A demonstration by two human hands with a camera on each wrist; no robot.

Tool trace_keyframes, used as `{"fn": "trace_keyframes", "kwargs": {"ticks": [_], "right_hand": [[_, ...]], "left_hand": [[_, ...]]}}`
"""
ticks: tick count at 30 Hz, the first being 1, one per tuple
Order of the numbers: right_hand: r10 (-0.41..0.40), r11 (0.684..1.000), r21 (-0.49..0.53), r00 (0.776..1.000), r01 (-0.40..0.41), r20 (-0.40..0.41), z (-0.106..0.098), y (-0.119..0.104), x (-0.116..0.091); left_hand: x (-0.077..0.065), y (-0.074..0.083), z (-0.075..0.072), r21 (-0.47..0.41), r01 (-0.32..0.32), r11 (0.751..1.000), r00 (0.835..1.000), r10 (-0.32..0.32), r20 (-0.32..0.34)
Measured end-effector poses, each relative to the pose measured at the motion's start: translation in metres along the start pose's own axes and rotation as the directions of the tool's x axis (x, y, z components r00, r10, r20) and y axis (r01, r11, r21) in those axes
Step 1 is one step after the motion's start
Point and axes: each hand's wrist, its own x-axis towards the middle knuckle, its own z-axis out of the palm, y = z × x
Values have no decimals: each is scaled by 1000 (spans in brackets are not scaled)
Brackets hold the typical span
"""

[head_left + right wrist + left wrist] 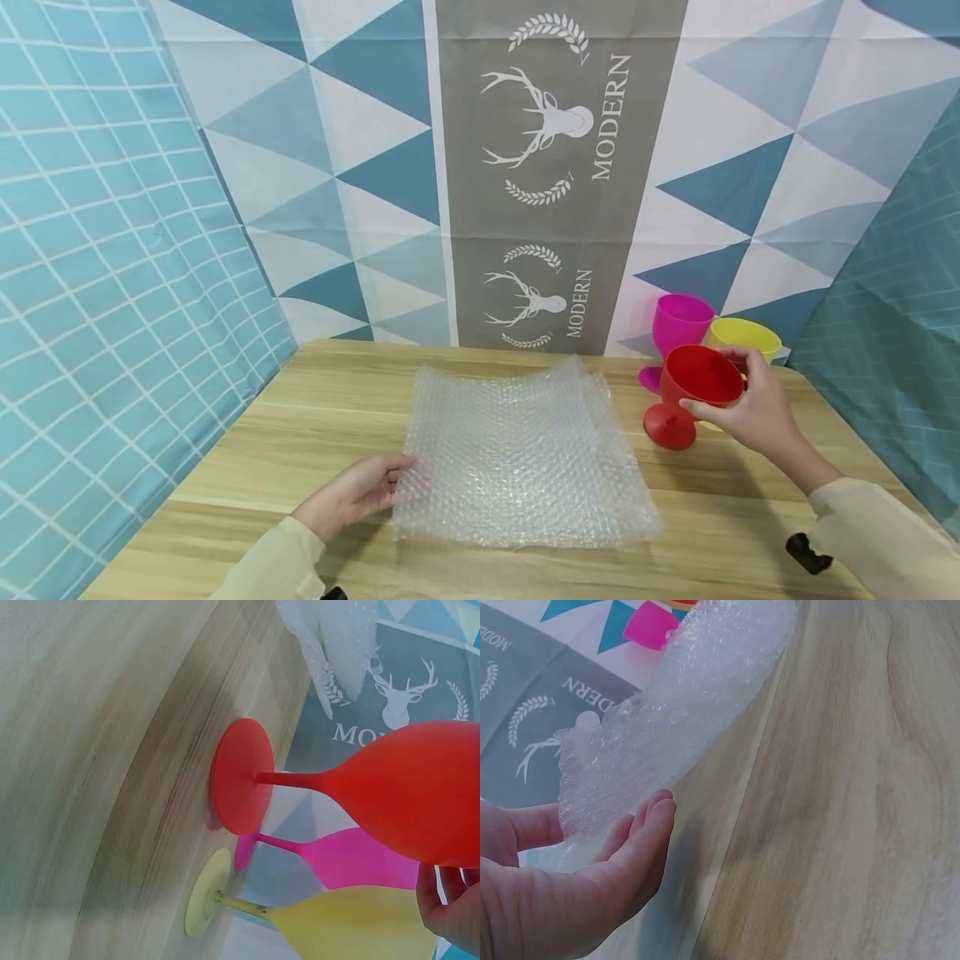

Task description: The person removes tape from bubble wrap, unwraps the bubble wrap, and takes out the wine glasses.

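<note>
A sheet of clear bubble wrap (517, 458) lies across the middle of the wooden table. My left hand (371, 492) holds its left edge, which passes between thumb and fingers in the left wrist view; the thumb tip is hidden behind the film. On the right, my right hand (757, 408) grips a red plastic goblet (412, 795) round its bowl, thumb on the near side. The goblet stands upright, its round foot (244, 776) at the tabletop; whether it bears on the wood I cannot tell. Behind it are a magenta goblet (678, 325) and a yellow goblet (746, 333).
The wooden table (285, 433) meets a patterned cloth backdrop (540, 208) at its back edge. Blue cloth walls (112, 250) hang at the left and right sides. The yellow and magenta goblets stand close beside the red one.
</note>
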Motion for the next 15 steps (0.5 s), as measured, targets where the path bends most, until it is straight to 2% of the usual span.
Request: {"fn": "trace_keyframes", "kwargs": {"ticks": [7, 15], "right_hand": [[86, 996, 3, 996, -86, 18, 1, 1, 4], [133, 991, -5, 990, -133, 56, 3, 1, 8]], "left_hand": [[2, 2, -1, -2, -5, 1000, 1000, 5, 12], [3, 2, 0, 14, -13, 1000, 1000, 12, 14]]}}
